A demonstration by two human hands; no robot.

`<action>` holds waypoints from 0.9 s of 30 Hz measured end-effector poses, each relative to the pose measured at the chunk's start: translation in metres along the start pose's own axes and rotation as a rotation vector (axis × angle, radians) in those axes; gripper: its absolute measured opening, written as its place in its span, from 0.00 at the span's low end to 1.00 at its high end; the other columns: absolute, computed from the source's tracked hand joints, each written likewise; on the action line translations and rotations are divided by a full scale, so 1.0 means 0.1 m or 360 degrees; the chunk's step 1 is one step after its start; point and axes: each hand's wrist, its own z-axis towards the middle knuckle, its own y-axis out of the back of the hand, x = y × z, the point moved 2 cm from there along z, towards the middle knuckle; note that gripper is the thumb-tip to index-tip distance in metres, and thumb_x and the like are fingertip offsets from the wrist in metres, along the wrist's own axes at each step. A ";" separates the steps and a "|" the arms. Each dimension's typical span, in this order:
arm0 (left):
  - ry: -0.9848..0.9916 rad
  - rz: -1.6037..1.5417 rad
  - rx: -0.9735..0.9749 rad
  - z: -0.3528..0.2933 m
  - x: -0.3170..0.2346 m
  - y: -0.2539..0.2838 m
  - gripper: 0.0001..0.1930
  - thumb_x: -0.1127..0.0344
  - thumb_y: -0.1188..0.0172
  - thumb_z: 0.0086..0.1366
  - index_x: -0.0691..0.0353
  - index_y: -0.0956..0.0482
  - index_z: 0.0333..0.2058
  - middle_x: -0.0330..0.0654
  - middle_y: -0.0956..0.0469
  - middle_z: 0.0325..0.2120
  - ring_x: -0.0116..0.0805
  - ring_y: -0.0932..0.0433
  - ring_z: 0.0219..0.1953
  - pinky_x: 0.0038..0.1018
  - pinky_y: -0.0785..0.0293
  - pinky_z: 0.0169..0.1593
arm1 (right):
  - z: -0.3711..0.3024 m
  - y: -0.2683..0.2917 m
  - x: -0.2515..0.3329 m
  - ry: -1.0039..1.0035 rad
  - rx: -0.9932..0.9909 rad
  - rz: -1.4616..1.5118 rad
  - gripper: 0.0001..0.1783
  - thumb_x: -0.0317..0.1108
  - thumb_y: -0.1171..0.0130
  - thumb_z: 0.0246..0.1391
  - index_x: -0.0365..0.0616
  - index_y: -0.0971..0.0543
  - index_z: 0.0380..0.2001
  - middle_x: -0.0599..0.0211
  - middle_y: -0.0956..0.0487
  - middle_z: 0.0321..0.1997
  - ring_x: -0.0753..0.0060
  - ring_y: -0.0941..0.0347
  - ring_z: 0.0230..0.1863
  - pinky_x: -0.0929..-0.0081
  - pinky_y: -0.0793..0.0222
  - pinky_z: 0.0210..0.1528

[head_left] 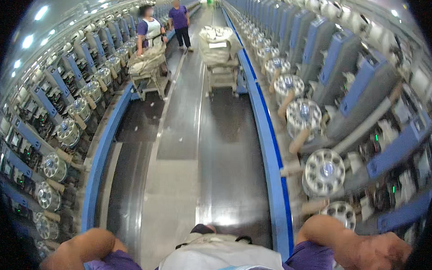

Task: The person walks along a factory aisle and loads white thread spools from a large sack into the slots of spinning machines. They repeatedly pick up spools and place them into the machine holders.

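Observation:
At the lower right, my right hand [383,254] is raised beside the machine row, nearest to a white round-holed disc [340,215]. Motion smears its fingers, and nothing can be made out in them. My left forearm [78,249] bends down at the lower left; the hand beyond it is lost at the dark rim. Purple sleeves cover both upper arms, and a white apron [220,260] shows below me. Another holed disc [324,172] with a blue centre sits on the machine ahead of my right arm.
Winding machines with blue panels [362,86] line both sides of the aisle. A blue rail [268,156] edges the right row. Ahead stand a cart with a bulky pale sack [216,45] and another loaded cart [149,71]. One person [150,28] is beside it; another [179,18] stands farther back.

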 end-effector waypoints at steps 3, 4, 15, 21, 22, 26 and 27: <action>0.0020 0.0044 -0.0162 -0.36 0.51 1.02 0.23 0.59 0.41 0.63 0.73 0.26 0.50 0.64 0.22 0.39 0.57 0.20 0.40 0.49 0.24 0.43 | -0.36 0.68 -1.20 -0.0214 -0.0195 0.0025 0.12 0.35 0.46 0.60 0.38 0.25 0.42 0.57 0.26 0.42 0.70 0.27 0.28 0.71 0.28 0.34; 0.0072 -0.0016 -0.0146 -0.47 0.79 1.38 0.23 0.59 0.41 0.63 0.73 0.26 0.50 0.64 0.22 0.39 0.57 0.20 0.40 0.49 0.24 0.42 | -0.56 0.89 -1.60 -0.0327 -0.0292 0.0014 0.12 0.35 0.46 0.60 0.38 0.25 0.42 0.56 0.26 0.42 0.70 0.27 0.28 0.71 0.28 0.33; 0.1189 -0.0897 -0.1362 0.72 4.53 5.55 0.24 0.60 0.43 0.67 0.66 0.31 0.57 0.48 0.22 0.45 0.43 0.19 0.43 0.38 0.24 0.50 | -2.42 2.11 -5.37 -0.2586 0.0002 -0.0849 0.32 0.35 0.37 0.54 0.36 0.36 0.59 0.48 0.35 0.56 0.64 0.23 0.38 0.65 0.28 0.48; 0.1554 -0.0798 -0.1100 2.02 6.04 7.15 0.21 0.62 0.43 0.67 0.64 0.28 0.55 0.43 0.22 0.41 0.37 0.19 0.40 0.32 0.23 0.48 | -2.83 3.39 -7.47 -0.2336 0.0323 -0.1522 0.30 0.32 0.39 0.56 0.36 0.36 0.59 0.49 0.37 0.58 0.63 0.23 0.38 0.69 0.26 0.42; 0.1580 -0.0715 -0.1137 2.18 6.24 7.46 0.20 0.62 0.43 0.67 0.64 0.28 0.55 0.43 0.22 0.41 0.36 0.19 0.39 0.31 0.23 0.47 | -2.89 3.59 -7.94 -0.2344 0.0347 -0.1495 0.31 0.30 0.38 0.55 0.36 0.37 0.59 0.48 0.37 0.58 0.62 0.23 0.38 0.70 0.25 0.40; 0.1898 -0.0295 -0.1273 2.46 6.58 8.68 0.22 0.59 0.41 0.66 0.60 0.29 0.56 0.41 0.22 0.40 0.33 0.20 0.37 0.27 0.24 0.44 | -2.93 4.24 -10.00 -0.2258 0.0206 -0.1127 0.32 0.35 0.37 0.56 0.35 0.37 0.60 0.49 0.37 0.58 0.64 0.23 0.41 0.68 0.25 0.45; 0.1958 -0.0157 -0.1311 2.52 6.65 9.04 0.23 0.59 0.41 0.65 0.60 0.29 0.56 0.40 0.22 0.40 0.32 0.20 0.36 0.26 0.25 0.43 | -2.91 4.43 -10.57 -0.2332 0.0038 -0.1080 0.34 0.40 0.35 0.54 0.34 0.35 0.59 0.49 0.35 0.58 0.63 0.23 0.43 0.67 0.26 0.48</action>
